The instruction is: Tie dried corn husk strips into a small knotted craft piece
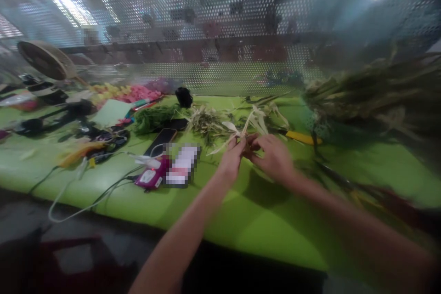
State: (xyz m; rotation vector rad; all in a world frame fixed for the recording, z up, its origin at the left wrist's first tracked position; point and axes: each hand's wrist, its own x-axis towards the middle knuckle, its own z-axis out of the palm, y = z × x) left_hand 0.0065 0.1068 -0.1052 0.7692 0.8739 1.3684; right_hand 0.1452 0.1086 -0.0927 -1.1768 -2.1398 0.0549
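Note:
Both my hands meet above the green table (220, 216), their fingertips close together. My left hand (231, 158) is closed on the base of a pale dried plant piece (245, 125), whose leaves fan out upward. Beside it on the right, my right hand (272, 154) has its fingers pinched near the same base; what lies between them is too small to make out. A bunch of dried flowers (203, 119) rests just beyond my left hand. Behind my right hand lies a tool with a yellow handle (299, 136).
Left of my hands are a phone with a lit screen (183, 165), a purple power socket (151, 177) with cables, a dark phone (161, 141) and green foliage (155, 117). A large dried bundle (375, 92) stands at right. A perforated metal panel (220, 73) runs behind.

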